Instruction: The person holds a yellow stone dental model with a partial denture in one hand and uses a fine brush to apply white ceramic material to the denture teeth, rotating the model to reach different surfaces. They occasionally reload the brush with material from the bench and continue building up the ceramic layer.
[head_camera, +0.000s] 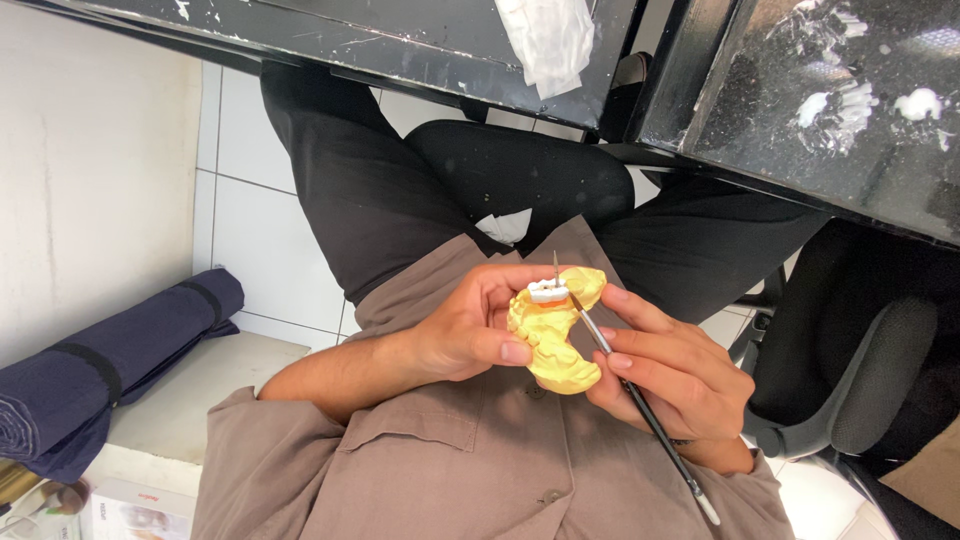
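My left hand (465, 335) is shut on a yellow dental cast (555, 350), held over my lap in front of my brown shirt. A small white tooth piece (547, 293) sits on top of the cast, with a thin metal pin sticking up from it. In my right hand (670, 375), pinched like a pen, is a slim dark brush (640, 410). Its tip touches the cast right beside the white piece. The fingers of both hands meet around the cast.
A black desk (400, 40) with a white crumpled sheet (550, 35) spans the top, beside a black surface with white splatters (850, 110). At right is a black office chair (880, 370). A rolled navy mat (110, 360) lies on a white ledge (200, 390) at left.
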